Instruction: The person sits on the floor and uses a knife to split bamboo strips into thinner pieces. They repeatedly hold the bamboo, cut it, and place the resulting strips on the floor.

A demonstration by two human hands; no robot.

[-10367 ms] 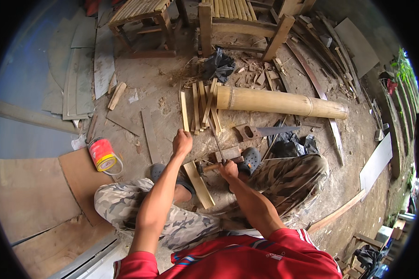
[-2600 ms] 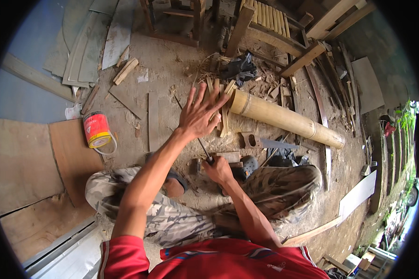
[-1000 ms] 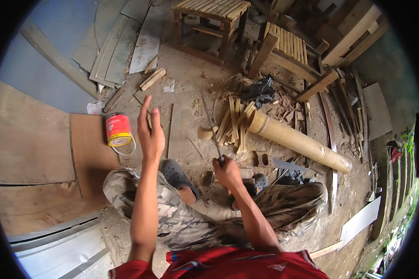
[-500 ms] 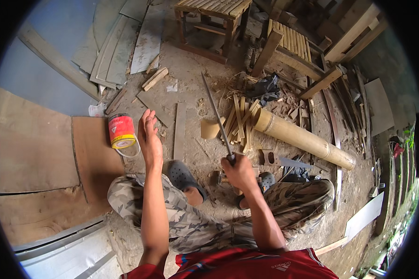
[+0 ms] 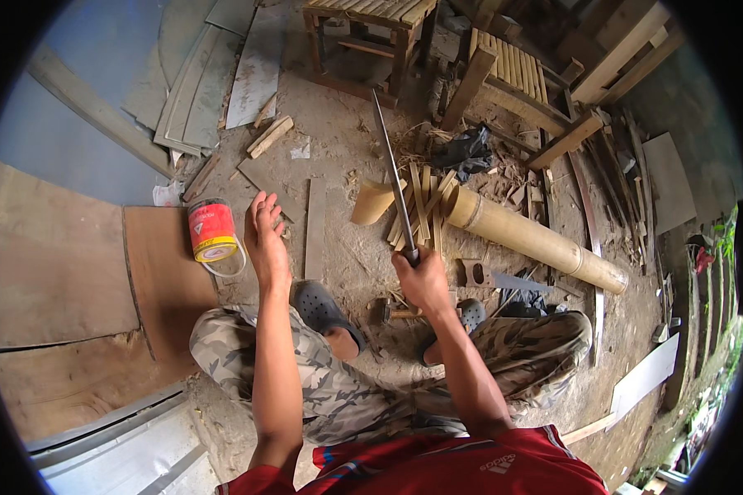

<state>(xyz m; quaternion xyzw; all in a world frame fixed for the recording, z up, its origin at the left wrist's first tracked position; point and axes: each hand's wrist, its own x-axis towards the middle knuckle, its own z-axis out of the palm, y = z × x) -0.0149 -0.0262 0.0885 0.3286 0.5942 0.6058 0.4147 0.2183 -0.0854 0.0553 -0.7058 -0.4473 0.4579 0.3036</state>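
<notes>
My right hand (image 5: pixel 423 279) is closed round the handle of a long knife (image 5: pixel 390 169), its narrow grey blade pointing up and away from me. Empty, my left hand (image 5: pixel 268 243) is raised over the floor with its fingers loosely apart. Beside it a red and yellow bucket (image 5: pixel 212 228) with a pale handle lies tilted. Past the blade are a short curved piece of bamboo (image 5: pixel 371 203) and a pile of split bamboo strips (image 5: pixel 425 202). A thick bamboo pole (image 5: pixel 537 242) rests on the floor, one end against the strips.
A handsaw (image 5: pixel 504 280) and a hammer (image 5: pixel 398 311) lie near my right foot. A bamboo-topped stool (image 5: pixel 371 15) and another slatted wooden frame (image 5: pixel 512 70) stand farther back. Plywood boards (image 5: pixel 58 247) are on the left; a black plastic bag (image 5: pixel 464 154) lies beyond the strips.
The knife has risen and swung more upright, its tip moving away from me. My left hand's fingers have spread and curled slightly. The view has shifted a little.
</notes>
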